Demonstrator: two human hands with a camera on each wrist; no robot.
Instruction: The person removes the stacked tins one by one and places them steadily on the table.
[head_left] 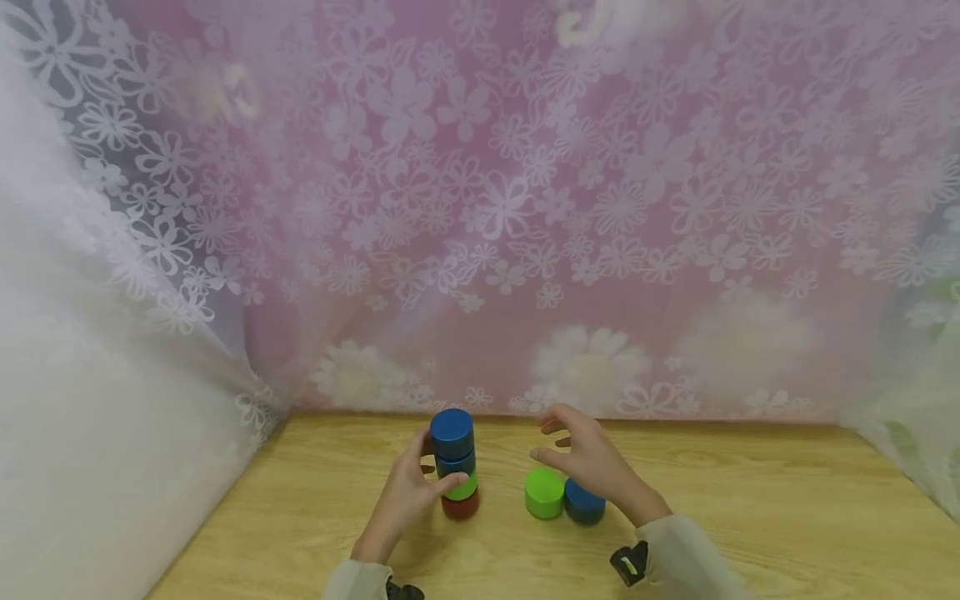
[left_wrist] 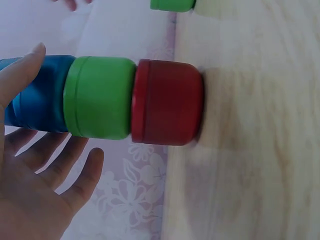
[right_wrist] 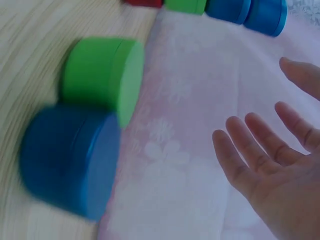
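Left hand (head_left: 408,496), fingers relaxed, brackets the cylinder stack (head_left: 457,461) at its 2 o'clock, contact unclear; right hand (head_left: 588,458), fingers parted, has the loose green cylinder (head_left: 543,494) at its 8 o'clock (head view). Left wrist view: red base cylinder (left_wrist: 170,102), 2 o'clock from the hand. Right wrist view: loose blue cylinder (right_wrist: 65,157), 7 o'clock from the loose green cylinder

Standing here: desk (head_left: 787,492) is yellowish wood, grain visible, back edge meeting a pink curtain (head_left: 675,250). White flower print across it, bigger blurry daisies (head_left: 588,362) low down. Whitish left sheet (head_left: 90,400) sides the desk; right sheet (head_left: 926,358) has faint green leaves (head_left: 903,440). Light's soft, pale sheen mid-curtain.
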